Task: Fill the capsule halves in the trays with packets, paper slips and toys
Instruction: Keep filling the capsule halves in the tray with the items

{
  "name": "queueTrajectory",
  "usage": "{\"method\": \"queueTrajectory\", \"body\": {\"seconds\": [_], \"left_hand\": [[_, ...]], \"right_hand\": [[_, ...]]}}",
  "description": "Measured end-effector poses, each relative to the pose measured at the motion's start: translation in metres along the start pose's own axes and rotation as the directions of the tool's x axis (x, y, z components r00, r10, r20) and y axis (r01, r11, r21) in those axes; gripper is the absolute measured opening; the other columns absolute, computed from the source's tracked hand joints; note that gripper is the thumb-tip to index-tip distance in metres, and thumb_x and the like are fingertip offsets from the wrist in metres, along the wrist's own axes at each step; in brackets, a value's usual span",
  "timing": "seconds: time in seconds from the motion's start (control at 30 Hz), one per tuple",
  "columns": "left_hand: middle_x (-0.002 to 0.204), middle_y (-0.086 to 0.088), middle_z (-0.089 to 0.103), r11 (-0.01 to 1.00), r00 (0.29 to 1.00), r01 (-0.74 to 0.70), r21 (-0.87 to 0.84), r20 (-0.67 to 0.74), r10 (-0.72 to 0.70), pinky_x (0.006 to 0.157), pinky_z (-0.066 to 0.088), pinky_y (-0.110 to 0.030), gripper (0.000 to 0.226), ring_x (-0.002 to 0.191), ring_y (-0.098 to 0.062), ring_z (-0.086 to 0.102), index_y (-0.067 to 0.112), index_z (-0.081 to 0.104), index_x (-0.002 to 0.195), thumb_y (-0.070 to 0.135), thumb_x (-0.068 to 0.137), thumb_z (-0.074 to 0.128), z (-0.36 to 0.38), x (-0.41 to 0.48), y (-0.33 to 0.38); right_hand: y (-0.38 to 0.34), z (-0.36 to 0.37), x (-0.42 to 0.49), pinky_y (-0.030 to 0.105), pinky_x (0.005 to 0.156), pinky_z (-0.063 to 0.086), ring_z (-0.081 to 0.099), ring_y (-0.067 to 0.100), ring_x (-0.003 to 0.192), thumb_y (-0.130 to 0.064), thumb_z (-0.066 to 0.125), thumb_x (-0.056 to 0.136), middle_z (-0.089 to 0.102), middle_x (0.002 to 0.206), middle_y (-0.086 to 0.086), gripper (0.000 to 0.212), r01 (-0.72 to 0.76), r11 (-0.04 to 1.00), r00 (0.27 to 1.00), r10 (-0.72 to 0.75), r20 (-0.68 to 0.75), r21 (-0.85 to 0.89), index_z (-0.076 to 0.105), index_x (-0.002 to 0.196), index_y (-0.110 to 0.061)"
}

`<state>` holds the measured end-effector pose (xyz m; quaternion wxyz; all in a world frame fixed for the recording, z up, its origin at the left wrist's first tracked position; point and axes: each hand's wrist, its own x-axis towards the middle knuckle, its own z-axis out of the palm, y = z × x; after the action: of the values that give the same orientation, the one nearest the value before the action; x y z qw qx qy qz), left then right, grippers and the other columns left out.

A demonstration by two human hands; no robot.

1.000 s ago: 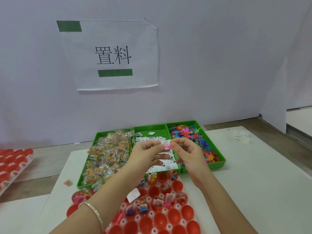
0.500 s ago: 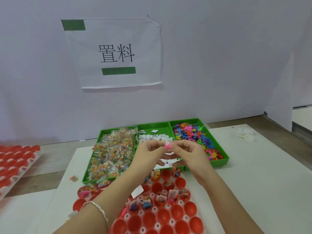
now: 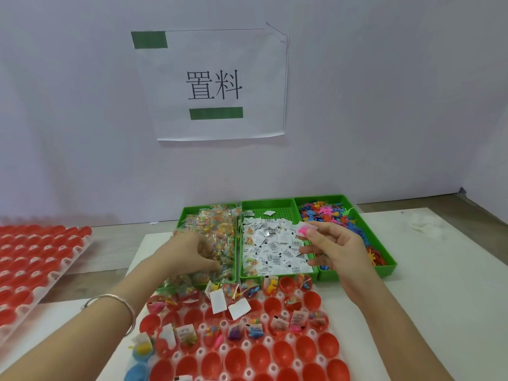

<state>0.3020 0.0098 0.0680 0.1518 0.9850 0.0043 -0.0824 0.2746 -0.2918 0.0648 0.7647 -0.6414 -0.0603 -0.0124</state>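
Observation:
A white tray of red capsule halves [image 3: 277,353] lies in front of me; several halves at its far end hold packets, slips and toys. Behind it stand three green bins: clear packets [image 3: 217,224] on the left, white paper slips [image 3: 272,243] in the middle, coloured toys [image 3: 330,213] on the right. My left hand [image 3: 192,254] reaches into the packet bin, fingers curled down among the packets; a grip cannot be made out. My right hand [image 3: 332,248] hovers over the slip and toy bins, pinching a pink toy with a paper slip [image 3: 305,229].
A second tray of red capsule halves [image 3: 35,268] lies at the left on a separate surface. A blue capsule half [image 3: 137,372] sits at the near left of the front tray. A paper sign [image 3: 217,83] hangs on the white wall behind. White scraps [image 3: 423,224] lie far right.
The hands, joined over the slip bin around the pink toy, have parted. My left hand moved left into the packet bin; my right hand keeps the pink toy and slip.

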Motion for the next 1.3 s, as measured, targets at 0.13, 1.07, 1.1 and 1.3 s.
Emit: {"method": "queueTrajectory", "body": {"seconds": [0.13, 1.07, 1.1, 1.3], "left_hand": [[0.105, 0.01, 0.07, 0.989, 0.998, -0.027, 0.143, -0.044, 0.033, 0.08, 0.052, -0.025, 0.028, 0.087, -0.008, 0.062, 0.023, 0.073, 0.097, 0.045, 0.082, 0.072, 0.001, -0.001, 0.006], [0.075, 0.013, 0.069, 0.941, 0.935, -0.145, -0.305, -0.353, 0.029, 0.067, 0.05, -0.021, 0.007, 0.071, -0.001, 0.064, 0.03, 0.066, 0.087, 0.033, 0.085, 0.072, 0.0, -0.017, -0.005], [0.073, 0.011, 0.068, 0.943, 0.933, -0.143, -0.301, -0.359, 0.027, 0.066, 0.05, -0.022, 0.01, 0.07, -0.003, 0.063, 0.028, 0.068, 0.081, 0.036, 0.084, 0.072, 0.001, -0.018, -0.004], [0.061, 0.005, 0.062, 0.924, 0.927, -0.107, -0.366, -0.372, -0.04, 0.055, 0.042, -0.02, 0.032, 0.056, -0.007, 0.054, 0.018, 0.063, 0.069, 0.046, 0.075, 0.077, 0.005, -0.02, -0.002]], "right_hand": [[0.001, 0.002, -0.002, 0.023, 0.054, 0.056, 0.071, 0.02, 0.072, -0.015, 0.067, 0.087, 0.076, 0.091, 0.005, 0.016, 0.014, 1.0, 1.0, -0.014, -0.01, -0.013, 0.072, 0.102, -0.015], [0.005, 0.021, -0.009, 0.022, 0.051, 0.053, 0.07, 0.016, 0.066, -0.015, 0.069, 0.086, 0.076, 0.085, 0.002, 0.013, -0.02, 0.995, 1.0, 0.02, -0.009, -0.093, 0.071, 0.1, -0.013], [0.005, 0.022, -0.009, 0.022, 0.052, 0.053, 0.07, 0.016, 0.066, -0.014, 0.069, 0.086, 0.076, 0.085, 0.002, 0.013, -0.022, 0.996, 1.0, 0.021, -0.007, -0.091, 0.071, 0.099, -0.013], [0.004, 0.023, -0.01, 0.022, 0.053, 0.053, 0.07, 0.016, 0.068, -0.014, 0.068, 0.087, 0.076, 0.085, 0.001, 0.013, -0.023, 0.995, 1.0, 0.025, 0.014, -0.093, 0.07, 0.1, -0.014]]}}
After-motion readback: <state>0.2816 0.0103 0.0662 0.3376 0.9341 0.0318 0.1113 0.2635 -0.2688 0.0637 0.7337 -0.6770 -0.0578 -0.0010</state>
